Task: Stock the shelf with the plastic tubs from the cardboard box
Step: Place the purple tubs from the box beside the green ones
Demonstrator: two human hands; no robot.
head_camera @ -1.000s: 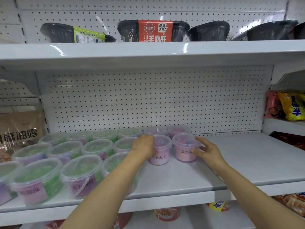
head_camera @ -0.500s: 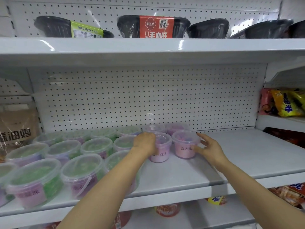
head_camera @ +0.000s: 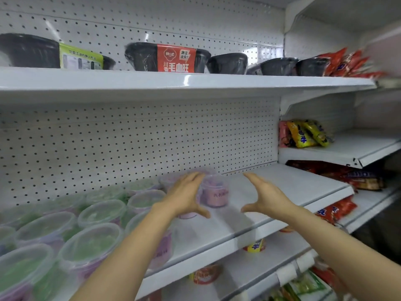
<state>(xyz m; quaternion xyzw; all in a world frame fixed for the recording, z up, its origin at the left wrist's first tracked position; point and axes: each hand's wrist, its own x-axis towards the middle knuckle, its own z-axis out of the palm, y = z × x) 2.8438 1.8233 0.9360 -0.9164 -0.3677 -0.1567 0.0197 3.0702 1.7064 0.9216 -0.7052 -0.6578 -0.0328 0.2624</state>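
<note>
- While the green-filled tubs [head_camera: 95,246] crowd the lower left of the frame, packed rim to rim, we judge that any sideways push from a forearm could shift the front row toward the shelf [head_camera: 282,187] edge; the nearest tub sits close to that lip.
- Left of centre, our left hand [head_camera: 184,196] is spread with straight fingers and holds nothing. It hangs in front of a pink tub [head_camera: 186,215], most of which it hides. Whether the palm touches that tub we cannot tell, since the frame is blurred.
- At centre, a second pink tub [head_camera: 214,193] stands upright on the shelf between the two hands, free of both. We judge it light and easily tipped: a finger catching its lid on the way out would knock it against its neighbours or onto the bare board.
- Right of centre, our right hand [head_camera: 267,198] is likewise spread and empty, thumb low, apart from the pink tub and above bare shelf.
- Toward the middle right, the shelf is unfilled, so we judge the stocking only partly done. The cardboard box is not in view; we would have to turn to find it, and a hurried turn risks an elbow sweeping the row.
- Across the upper part of the frame, black bowls [head_camera: 227,63] line the upper shelf [head_camera: 195,83], and snack packets [head_camera: 303,133] sit at the middle right. Neither lies in the hands' way.
</note>
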